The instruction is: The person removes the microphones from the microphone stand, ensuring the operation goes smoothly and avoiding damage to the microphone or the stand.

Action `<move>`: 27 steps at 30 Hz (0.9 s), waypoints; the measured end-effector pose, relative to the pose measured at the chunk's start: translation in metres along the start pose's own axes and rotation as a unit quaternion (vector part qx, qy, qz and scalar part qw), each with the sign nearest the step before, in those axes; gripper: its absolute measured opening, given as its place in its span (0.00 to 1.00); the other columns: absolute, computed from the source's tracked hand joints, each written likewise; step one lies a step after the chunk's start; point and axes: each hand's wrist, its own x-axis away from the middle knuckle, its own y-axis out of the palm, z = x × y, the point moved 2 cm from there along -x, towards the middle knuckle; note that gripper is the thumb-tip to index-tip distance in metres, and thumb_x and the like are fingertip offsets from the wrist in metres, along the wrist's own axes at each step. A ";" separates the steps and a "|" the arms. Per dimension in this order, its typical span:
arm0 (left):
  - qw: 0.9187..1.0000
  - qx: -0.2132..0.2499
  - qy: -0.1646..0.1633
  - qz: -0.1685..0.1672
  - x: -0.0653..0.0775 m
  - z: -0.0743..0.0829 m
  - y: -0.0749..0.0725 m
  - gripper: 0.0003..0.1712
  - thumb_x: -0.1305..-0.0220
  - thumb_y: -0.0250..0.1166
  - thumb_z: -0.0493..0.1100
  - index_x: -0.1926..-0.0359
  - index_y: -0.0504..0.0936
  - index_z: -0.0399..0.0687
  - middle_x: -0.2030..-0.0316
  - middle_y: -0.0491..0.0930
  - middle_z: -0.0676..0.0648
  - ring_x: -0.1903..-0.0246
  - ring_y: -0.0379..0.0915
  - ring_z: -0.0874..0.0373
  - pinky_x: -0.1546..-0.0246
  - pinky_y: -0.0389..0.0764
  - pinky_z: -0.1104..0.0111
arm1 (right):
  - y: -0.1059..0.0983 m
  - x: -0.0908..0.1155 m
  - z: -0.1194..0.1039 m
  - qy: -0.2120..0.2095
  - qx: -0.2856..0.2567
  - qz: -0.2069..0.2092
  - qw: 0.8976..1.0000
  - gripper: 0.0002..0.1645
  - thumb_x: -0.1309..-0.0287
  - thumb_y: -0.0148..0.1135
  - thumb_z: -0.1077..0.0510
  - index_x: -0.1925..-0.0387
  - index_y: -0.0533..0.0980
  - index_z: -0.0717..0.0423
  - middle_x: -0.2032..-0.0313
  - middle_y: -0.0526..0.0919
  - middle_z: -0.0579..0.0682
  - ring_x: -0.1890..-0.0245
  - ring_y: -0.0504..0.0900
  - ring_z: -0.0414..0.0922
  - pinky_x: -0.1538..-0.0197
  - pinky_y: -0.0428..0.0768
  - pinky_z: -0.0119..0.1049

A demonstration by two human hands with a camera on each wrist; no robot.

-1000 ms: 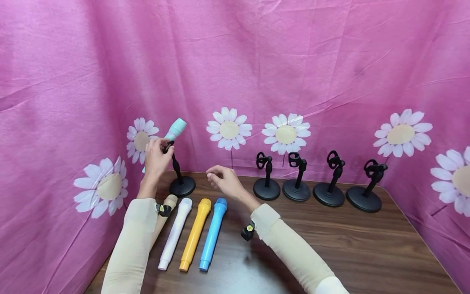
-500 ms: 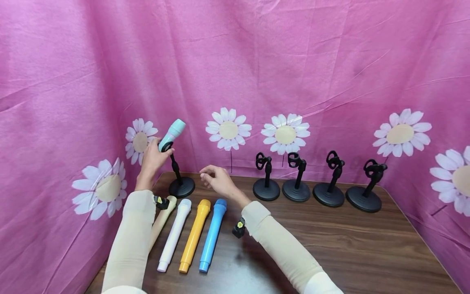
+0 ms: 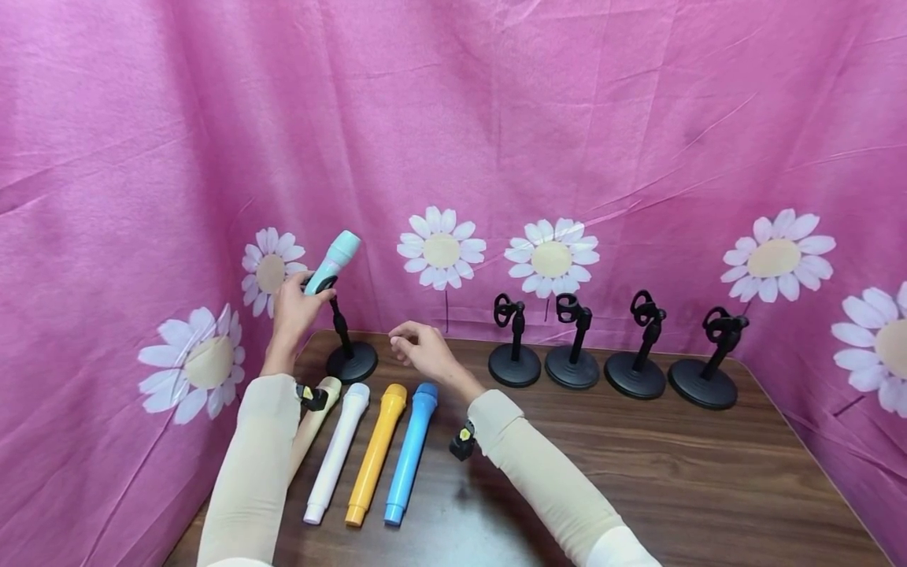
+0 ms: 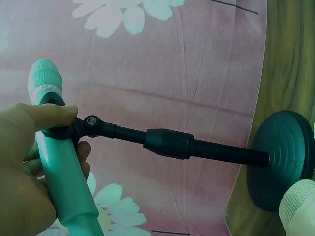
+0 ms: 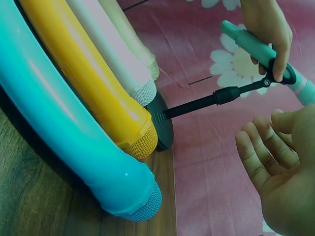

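My left hand [image 3: 292,311] grips a mint-green microphone [image 4: 66,179] at the black clip ring [image 4: 59,132] of a small desk stand [image 3: 341,327]. The microphone passes through that ring, tilted, with its head up and to the right in the head view. In the left wrist view my thumb [image 4: 56,116] presses on the ring, and other fingers curl behind, partly hidden. My right hand [image 3: 425,350] hovers right of this stand, its fingers loosely bent and holding nothing. Below lie a cream microphone [image 3: 312,429], partly behind my left sleeve, and white [image 3: 338,457], yellow [image 3: 377,457] and blue [image 3: 412,457] ones.
Several black stands with vacant clips, including the leftmost stand [image 3: 514,364] and the rightmost stand [image 3: 703,383], line the back right of the brown wooden table [image 3: 638,472]. A pink daisy-printed curtain [image 3: 453,118] hangs behind and at both sides.
My left hand has shifted slightly left and down around the clip, showing more of the microphone's upper body. My right hand has moved a little left. The loose microphones stay put.
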 end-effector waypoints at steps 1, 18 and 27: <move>1.000 0.001 0.001 0.001 0.000 0.002 0.000 0.32 0.34 0.75 0.41 0.32 0.78 0.32 0.40 0.81 0.28 0.43 0.77 0.35 0.38 0.76 0.45 | 0.000 0.000 0.000 0.000 -0.001 0.000 1.000 0.12 0.23 0.61 0.60 0.46 0.84 0.60 0.58 0.90 0.64 0.61 0.90 0.60 0.59 0.91 0.44; 0.999 0.029 0.034 -0.029 0.020 0.054 -0.011 0.29 0.36 0.77 0.45 0.36 0.83 0.41 0.48 0.85 0.32 0.52 0.78 0.41 0.55 0.73 0.63 | -0.012 0.002 -0.010 -0.025 0.053 0.017 0.998 0.16 0.24 0.64 0.56 0.41 0.82 0.58 0.48 0.89 0.53 0.51 0.88 0.47 0.46 0.87 0.40; 0.994 0.068 0.072 -0.049 0.037 0.092 -0.011 0.28 0.37 0.78 0.44 0.37 0.85 0.43 0.50 0.87 0.33 0.55 0.78 0.47 0.57 0.74 0.66 | -0.016 0.003 -0.029 -0.051 0.071 0.001 0.996 0.27 0.26 0.68 0.53 0.31 0.75 0.55 0.36 0.83 0.55 0.35 0.82 0.50 0.32 0.82 0.48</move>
